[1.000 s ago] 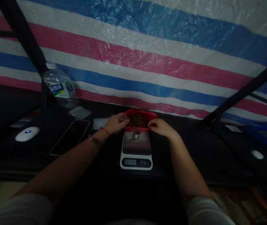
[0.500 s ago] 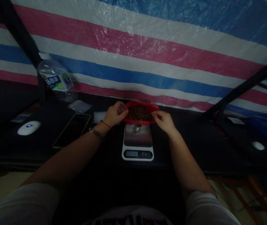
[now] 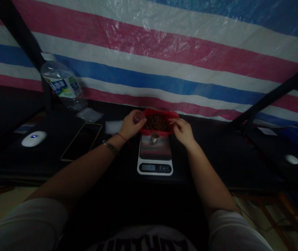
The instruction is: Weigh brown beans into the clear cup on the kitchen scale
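Observation:
A red plastic bag (image 3: 145, 131) lies spread open behind the scale, filled with small dark brown bits (image 3: 158, 122) like beans or small hardware; the dim light hides their exact kind. At its left side my left hand (image 3: 131, 125) is closed round a small clear round container (image 3: 138, 117). My right hand (image 3: 184, 132) is at the bag's right edge, its fingers bent over the red rim. Between the hands, a small metal cup (image 3: 154, 138) with brown contents stands on the platform of a white digital scale (image 3: 155, 169). The lit display is too blurred to read surely.
To the left lie a phone (image 3: 81, 141), a white mouse (image 3: 34, 138) and clear plastic bags (image 3: 89, 114). A large clear bottle (image 3: 61, 82) leans by the black frame. Striped sheeting (image 3: 164, 62) rises behind the black table. Another white mouse (image 3: 292, 159) sits far right.
The view has shifted slightly. My right fingers have moved from a pinch at the bag's right rim to a looser bend over it. My left hand still holds the clear container.

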`<action>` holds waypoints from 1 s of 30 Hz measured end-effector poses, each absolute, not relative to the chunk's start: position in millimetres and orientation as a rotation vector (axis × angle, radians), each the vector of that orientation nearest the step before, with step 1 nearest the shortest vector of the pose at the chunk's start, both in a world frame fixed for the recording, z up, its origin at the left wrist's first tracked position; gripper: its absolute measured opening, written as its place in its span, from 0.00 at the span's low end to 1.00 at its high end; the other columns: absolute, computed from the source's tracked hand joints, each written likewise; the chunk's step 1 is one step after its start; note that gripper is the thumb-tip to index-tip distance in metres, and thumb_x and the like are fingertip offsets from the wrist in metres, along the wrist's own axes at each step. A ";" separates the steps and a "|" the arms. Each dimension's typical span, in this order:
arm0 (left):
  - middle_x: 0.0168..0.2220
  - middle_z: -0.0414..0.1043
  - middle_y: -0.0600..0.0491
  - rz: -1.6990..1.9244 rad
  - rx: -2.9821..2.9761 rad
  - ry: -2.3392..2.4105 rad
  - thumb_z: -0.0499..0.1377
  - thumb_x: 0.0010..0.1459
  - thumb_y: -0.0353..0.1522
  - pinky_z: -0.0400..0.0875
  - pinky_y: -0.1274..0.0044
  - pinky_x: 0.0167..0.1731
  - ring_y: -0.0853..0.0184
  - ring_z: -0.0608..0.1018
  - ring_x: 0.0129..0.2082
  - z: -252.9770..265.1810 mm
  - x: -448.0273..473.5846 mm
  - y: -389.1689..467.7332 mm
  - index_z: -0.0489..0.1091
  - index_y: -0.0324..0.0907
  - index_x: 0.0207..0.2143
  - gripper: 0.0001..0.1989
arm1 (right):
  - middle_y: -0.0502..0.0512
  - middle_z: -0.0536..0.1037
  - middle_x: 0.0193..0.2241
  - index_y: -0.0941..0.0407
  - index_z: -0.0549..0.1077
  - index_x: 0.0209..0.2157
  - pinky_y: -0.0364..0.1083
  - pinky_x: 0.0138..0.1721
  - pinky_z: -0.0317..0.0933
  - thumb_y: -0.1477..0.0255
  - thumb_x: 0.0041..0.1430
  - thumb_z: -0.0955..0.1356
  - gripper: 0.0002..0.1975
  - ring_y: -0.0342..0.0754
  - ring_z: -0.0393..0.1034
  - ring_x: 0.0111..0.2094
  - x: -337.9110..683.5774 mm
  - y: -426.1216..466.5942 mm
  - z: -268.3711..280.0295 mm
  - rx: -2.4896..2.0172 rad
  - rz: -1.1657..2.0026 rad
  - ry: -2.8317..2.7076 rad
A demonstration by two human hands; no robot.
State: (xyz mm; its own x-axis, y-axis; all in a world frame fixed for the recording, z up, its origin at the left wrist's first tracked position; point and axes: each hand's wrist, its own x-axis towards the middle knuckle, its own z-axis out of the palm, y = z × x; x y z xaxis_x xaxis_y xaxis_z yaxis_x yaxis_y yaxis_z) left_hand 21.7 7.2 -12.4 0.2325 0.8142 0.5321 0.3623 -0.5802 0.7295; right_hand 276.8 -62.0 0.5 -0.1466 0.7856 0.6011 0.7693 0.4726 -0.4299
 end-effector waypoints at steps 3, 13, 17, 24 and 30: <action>0.38 0.74 0.50 1.313 2.052 1.058 0.56 0.54 0.39 0.69 0.73 0.40 0.65 0.75 0.37 -13.9 21.4 7.2 0.67 0.39 0.42 0.17 | 0.53 0.78 0.36 0.54 0.75 0.42 0.48 0.45 0.66 0.82 0.52 0.60 0.19 0.47 0.73 0.38 276.7 -62.9 1.1 -1.322 0.037 -1.991; 0.36 0.74 0.52 1.270 2.147 1.030 0.56 0.54 0.40 0.69 0.75 0.35 0.65 0.76 0.34 -14.8 19.5 6.5 0.68 0.41 0.42 0.16 | 0.56 0.78 0.40 0.56 0.75 0.42 0.49 0.48 0.64 0.78 0.58 0.63 0.13 0.49 0.71 0.44 260.3 -57.7 5.5 -1.289 0.051 -2.140; 0.36 0.74 0.52 1.291 2.142 1.018 0.56 0.54 0.40 0.69 0.75 0.36 0.65 0.76 0.34 -16.4 19.0 8.4 0.67 0.41 0.42 0.16 | 0.57 0.77 0.38 0.57 0.76 0.38 0.49 0.48 0.64 0.78 0.57 0.64 0.11 0.49 0.70 0.43 249.7 -47.6 10.3 -1.265 0.065 -2.211; 0.36 0.74 0.51 1.319 2.148 0.985 0.56 0.55 0.41 0.69 0.74 0.35 0.65 0.75 0.34 -17.0 17.8 8.9 0.66 0.40 0.43 0.17 | 0.56 0.77 0.39 0.57 0.76 0.39 0.50 0.48 0.62 0.81 0.55 0.62 0.14 0.49 0.70 0.42 245.3 -38.8 28.2 -1.283 0.050 -2.217; 0.37 0.73 0.50 1.329 2.133 0.997 0.56 0.54 0.41 0.69 0.74 0.37 0.64 0.75 0.36 -18.4 18.4 10.2 0.65 0.40 0.45 0.18 | 0.53 0.78 0.37 0.56 0.75 0.40 0.48 0.47 0.62 0.85 0.52 0.58 0.20 0.47 0.71 0.41 241.4 -45.6 32.5 -1.273 0.079 -2.063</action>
